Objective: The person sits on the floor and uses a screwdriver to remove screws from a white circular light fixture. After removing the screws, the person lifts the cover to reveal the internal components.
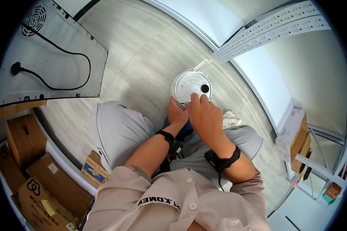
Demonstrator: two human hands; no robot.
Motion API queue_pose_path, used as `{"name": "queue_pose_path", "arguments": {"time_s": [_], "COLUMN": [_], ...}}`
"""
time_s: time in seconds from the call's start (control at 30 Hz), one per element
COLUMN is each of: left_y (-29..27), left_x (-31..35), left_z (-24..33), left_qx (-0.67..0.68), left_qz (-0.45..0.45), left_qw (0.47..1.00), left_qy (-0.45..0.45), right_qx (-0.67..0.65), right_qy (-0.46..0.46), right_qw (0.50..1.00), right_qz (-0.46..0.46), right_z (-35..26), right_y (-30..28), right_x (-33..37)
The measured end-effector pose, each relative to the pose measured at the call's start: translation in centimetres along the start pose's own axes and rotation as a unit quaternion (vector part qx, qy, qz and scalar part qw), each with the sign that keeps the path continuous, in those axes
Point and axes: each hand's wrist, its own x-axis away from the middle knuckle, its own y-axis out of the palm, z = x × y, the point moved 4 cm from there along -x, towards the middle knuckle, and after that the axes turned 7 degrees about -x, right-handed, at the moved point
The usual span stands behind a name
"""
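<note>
A round silver-white thing (183,82), like a metal lid or the underside of a small appliance, stands near the floor between my knees. Many small perforations and one dark round hole mark its top. My left hand (176,114) grips its near left rim, the thumb up against the edge. Beside those fingers shows a short grey strip (180,105); whether it belongs to the round thing I cannot tell. My right hand (205,117) is closed at the near rim, below the dark hole. Its curled fingers hide whatever they pinch.
A metal cabinet (58,50) with a black power cord (71,52) stands at the left. Cardboard boxes (50,181) fill a shelf at lower left. White shelving (266,38) and an open carton (295,138) line the right. Clear plastic wrapping (231,118) lies by my right knee.
</note>
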Motion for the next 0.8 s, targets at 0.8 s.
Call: {"name": "queue_pose_path", "arguments": {"time_s": [0.8], "left_y": [1.0], "left_x": [1.5], "left_z": [0.7], "left_qx": [-0.119], "left_qz": [-0.065], "left_qw": [0.99], "left_qy": [-0.026], "right_qx": [0.028], "right_qy": [-0.081], "right_qw": [0.992], "right_qz": [0.091], "right_z": [0.6], "right_y": [-0.1], "right_x": [2.0]}}
